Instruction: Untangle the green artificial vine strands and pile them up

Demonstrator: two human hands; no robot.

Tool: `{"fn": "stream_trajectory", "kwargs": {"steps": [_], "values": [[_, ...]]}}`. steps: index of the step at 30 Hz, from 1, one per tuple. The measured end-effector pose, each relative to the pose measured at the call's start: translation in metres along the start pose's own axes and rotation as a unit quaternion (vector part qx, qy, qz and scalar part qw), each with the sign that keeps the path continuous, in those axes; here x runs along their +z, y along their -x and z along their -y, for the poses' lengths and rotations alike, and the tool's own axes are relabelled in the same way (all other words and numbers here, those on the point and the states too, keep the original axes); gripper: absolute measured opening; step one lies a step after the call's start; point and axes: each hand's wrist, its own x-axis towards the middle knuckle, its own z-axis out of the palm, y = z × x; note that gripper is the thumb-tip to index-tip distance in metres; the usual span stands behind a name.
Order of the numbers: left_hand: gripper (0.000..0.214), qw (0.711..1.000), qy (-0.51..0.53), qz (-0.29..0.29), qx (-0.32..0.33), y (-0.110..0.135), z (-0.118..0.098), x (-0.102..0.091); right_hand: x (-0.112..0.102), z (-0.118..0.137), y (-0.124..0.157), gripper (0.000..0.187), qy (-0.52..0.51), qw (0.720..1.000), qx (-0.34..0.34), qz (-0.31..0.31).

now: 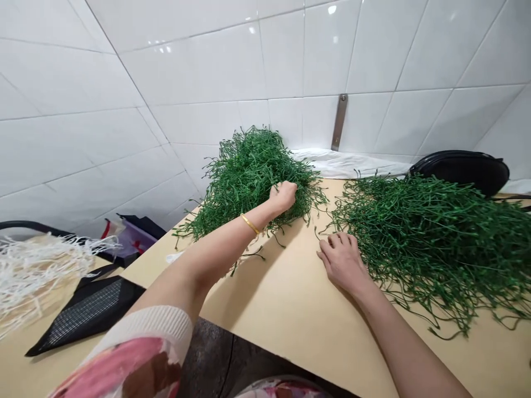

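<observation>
Two heaps of thin, curly green stems with small bud-like tips lie on the light wooden table (pixel 286 282). My left hand (pixel 284 198), a gold bangle on its wrist, reaches into the front of the left heap (pixel 255 160). Its fingers are closed in a pinch on a green stem, partly hidden by the hand. My right hand (pixel 342 257) rests on the tabletop with fingers apart and slightly bent, beside the left edge of the right heap (pixel 435 237). A few loose stems are scattered between the heaps and below my left forearm.
Behind the table rises a white tiled wall (pixel 282 61) with a metal strip (pixel 339 121). A black zipped pouch (pixel 460 168) stands behind the right heap. To the left are white strands (pixel 41 271), a black mesh pouch (pixel 87 312) and a purple bag (pixel 135 240).
</observation>
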Motion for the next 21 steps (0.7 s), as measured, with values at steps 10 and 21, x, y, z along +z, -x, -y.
{"fn": "stream_trajectory", "kwargs": {"steps": [10,21], "values": [[0.01,0.93,0.299,-0.21,0.045,0.014,0.01,-0.054,0.002,-0.005,-0.001,0.022,0.015,0.999,0.033,-0.011],[0.024,0.731,0.671,-0.09,-0.09,0.088,0.0,0.02,-0.009,-0.002,0.004,0.018,-0.184,0.962,0.032,-0.199]]}}
